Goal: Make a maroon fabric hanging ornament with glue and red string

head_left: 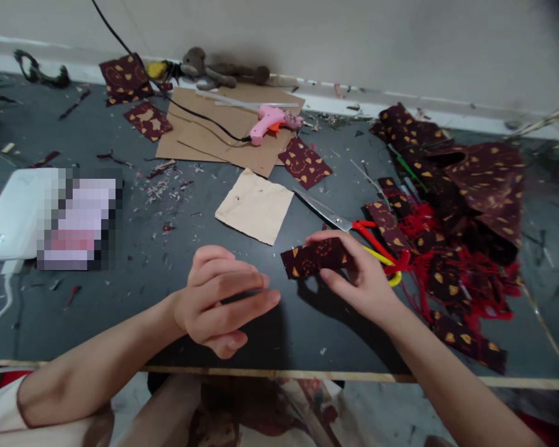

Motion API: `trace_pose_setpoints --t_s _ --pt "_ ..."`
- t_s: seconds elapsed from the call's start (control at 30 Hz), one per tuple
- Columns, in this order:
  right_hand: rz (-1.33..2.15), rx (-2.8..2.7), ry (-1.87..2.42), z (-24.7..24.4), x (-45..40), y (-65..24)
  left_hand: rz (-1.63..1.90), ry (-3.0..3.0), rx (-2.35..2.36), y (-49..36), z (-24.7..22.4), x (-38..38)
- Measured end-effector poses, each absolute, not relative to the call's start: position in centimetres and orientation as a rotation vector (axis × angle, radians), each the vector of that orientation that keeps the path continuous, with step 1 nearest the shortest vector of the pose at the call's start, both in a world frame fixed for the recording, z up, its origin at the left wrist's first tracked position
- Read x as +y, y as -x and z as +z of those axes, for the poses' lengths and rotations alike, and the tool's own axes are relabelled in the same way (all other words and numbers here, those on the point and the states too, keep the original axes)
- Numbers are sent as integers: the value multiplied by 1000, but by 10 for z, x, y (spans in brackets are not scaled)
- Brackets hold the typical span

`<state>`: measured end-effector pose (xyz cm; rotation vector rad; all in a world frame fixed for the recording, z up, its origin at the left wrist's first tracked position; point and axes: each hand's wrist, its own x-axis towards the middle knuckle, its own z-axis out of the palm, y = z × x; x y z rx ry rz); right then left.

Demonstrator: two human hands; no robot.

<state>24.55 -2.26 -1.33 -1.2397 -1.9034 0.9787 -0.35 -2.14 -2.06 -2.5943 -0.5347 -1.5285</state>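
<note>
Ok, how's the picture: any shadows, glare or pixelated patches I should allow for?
In the head view, the right hand casts a dark shadow on the tabletop below it; the scissor blade has a bright sheen; the phone screen at left is pixelated; the upper-right corner darkens.

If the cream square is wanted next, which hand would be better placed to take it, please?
Probably the left hand: it looks empty near the cream square, whereas the right hand holds a dark patterned strip.
</note>
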Motion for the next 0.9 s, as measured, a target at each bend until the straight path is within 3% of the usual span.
trace_pose_setpoints --t_s 0.23,0.5,0.9 --pt "1515 -1202 1527 -24 -28 -262 -1381 2858 -533 2 -13 -16" --pt "1460 -1273 1761 -16 -19 -259 -1384 2884 -566 -1 -20 -13" --pt "1471 -1351 1706 -10 -19 -278 -1373 2898 -565 -1 -23 -11"
